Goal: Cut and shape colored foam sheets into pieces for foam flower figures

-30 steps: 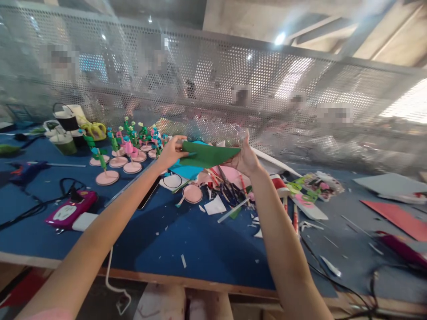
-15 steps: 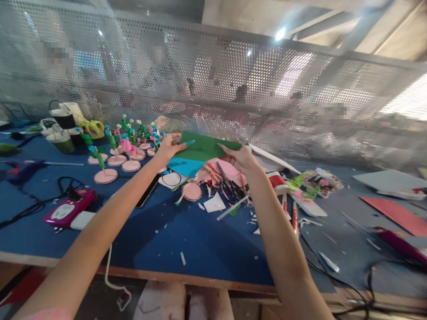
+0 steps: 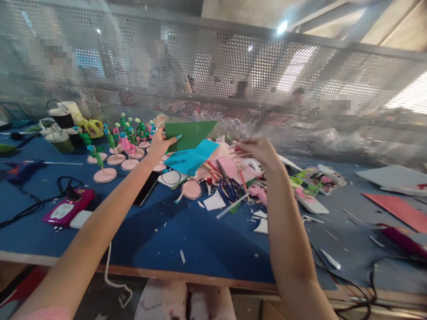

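Observation:
My left hand [image 3: 160,144] pinches the left end of a green sheet [image 3: 190,134], thumb on the near face, and holds it up above the table. Under it lies a bright blue sheet [image 3: 193,158]. My right hand [image 3: 258,150] is off the green sheet, fingers stretched to the left over a heap of pink sheets [image 3: 233,168] and scraps; its fingertips are slightly blurred. Scissors [image 3: 228,189] and red-patterned sticks lie in front of the heap. A pink disc [image 3: 191,190] and a white square piece [image 3: 214,201] are nearer me.
On the left, several small craft flowers stand on pink discs [image 3: 105,175], beside a phone [image 3: 147,189], a magenta power box [image 3: 69,207] and a glue gun [image 3: 23,170]. A perforated metal screen [image 3: 207,89] closes the back. A red sheet [image 3: 396,211] and cables lie right.
My right hand has let go of the green sheet and moved right. The sheet, now held by my left hand alone, has shifted left and up, uncovering more of the blue sheet.

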`<state>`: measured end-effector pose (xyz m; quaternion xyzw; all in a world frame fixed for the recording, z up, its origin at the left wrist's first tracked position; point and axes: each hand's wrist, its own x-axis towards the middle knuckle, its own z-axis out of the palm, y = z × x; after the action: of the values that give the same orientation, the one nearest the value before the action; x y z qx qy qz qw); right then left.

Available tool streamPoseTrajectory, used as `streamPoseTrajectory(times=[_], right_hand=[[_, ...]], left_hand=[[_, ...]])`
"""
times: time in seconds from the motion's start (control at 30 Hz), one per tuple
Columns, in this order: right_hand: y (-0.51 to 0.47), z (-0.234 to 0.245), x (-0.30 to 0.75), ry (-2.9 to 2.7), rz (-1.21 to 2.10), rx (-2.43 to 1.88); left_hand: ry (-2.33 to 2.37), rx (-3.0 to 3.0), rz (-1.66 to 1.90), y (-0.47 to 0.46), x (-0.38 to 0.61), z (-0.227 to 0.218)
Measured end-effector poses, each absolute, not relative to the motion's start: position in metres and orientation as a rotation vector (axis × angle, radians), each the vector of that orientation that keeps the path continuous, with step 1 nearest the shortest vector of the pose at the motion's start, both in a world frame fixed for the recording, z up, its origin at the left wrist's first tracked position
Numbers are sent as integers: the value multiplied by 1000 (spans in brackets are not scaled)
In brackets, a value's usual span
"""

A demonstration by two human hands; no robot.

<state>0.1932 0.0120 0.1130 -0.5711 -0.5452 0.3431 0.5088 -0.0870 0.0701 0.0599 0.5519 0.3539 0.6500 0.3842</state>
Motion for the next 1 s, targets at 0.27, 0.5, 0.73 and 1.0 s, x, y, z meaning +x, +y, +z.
streamPoseTrajectory(times=[0.27,0.5,0.73,1.0], right_hand=[[6,120,211,-1440,652,-1460],[6,112,186,-1788,746,-1432],[8,99,168,-2039,1066,-1346],[4,103,157,-2128,794,-1376]], left_hand=[[1124,1491,1634,76,-88,60],[940,1681,1173,65,-69,43],[746,1751,982,51,-54,36],[860,1667,1072,43,-52,41]])
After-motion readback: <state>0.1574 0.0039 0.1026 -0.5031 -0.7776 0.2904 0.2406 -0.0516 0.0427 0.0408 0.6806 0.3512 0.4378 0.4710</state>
